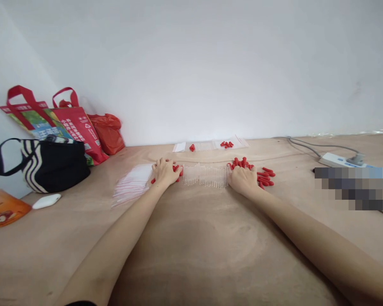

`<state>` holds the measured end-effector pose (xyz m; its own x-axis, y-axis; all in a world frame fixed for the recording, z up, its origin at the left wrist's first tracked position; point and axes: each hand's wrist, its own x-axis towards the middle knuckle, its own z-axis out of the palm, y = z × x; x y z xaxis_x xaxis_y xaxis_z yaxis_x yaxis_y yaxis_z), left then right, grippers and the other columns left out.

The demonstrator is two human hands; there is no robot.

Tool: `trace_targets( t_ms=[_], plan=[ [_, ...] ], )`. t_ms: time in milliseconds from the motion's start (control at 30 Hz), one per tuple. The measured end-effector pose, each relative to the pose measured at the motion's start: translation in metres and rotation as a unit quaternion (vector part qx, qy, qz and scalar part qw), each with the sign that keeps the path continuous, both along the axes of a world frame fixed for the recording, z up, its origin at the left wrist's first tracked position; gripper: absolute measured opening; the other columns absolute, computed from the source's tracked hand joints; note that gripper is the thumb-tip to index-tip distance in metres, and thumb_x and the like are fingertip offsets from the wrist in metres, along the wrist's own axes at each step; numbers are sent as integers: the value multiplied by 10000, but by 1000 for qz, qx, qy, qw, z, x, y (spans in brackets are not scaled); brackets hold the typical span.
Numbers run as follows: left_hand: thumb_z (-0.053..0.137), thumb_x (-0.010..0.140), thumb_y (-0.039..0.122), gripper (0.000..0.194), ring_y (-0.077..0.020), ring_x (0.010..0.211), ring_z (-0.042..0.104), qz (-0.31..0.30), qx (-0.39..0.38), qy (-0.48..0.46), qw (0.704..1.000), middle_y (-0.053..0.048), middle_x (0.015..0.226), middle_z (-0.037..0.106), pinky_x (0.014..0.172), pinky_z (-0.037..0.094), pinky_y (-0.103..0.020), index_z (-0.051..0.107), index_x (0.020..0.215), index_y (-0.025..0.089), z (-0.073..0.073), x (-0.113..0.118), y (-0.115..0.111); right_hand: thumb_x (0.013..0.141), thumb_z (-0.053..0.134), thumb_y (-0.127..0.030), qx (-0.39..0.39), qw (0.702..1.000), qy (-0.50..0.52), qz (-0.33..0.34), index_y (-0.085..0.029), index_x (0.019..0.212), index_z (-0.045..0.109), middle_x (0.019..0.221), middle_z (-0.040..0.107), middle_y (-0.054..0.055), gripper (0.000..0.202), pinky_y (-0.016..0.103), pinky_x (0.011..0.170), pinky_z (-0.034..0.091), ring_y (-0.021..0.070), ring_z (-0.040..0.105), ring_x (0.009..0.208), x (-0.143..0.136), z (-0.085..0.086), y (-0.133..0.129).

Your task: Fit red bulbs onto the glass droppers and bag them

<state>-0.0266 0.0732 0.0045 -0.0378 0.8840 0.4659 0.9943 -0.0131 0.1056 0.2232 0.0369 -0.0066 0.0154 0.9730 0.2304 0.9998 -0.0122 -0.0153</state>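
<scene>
- The left hand lies over the left red pieces, fingers bent and a little apart; cannot tell if it grips any
- The right hand is curled at the right red pieces; its grip is hidden
- The clear tubes lie in a row on the table, between both hands
- White bags fan out just beside the left hand
- More red pieces lie near the wall

I register a dark, curved sleeve edge on the left arm; left hand and right hand: bare.
</scene>
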Motion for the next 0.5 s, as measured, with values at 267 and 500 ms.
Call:
trace_targets(
  t_ms=[267, 500],
  plan=[
    [493, 730, 317, 183, -303, 1003, 418, 9, -22, -13, 1000, -116, 986, 537, 810, 333, -426, 600, 706, 171, 7, 5, 19, 807, 309, -257, 136, 981, -20, 133, -131, 741, 501, 716, 596, 120, 239, 360, 692, 245, 237, 516, 711, 16, -17, -37],
    [376, 845, 236, 144, -179, 786, 562, -219, 2, -122, 968, -50, 836, 596, 691, 430, -300, 468, 924, 159, 7, 39, -34, 849, 276, -232, 155, 960, 91, 214, -172, 731, 407, 682, 565, 55, 186, 337, 690, 278, 171, 480, 602, 25, -28, -38]
  ],
)
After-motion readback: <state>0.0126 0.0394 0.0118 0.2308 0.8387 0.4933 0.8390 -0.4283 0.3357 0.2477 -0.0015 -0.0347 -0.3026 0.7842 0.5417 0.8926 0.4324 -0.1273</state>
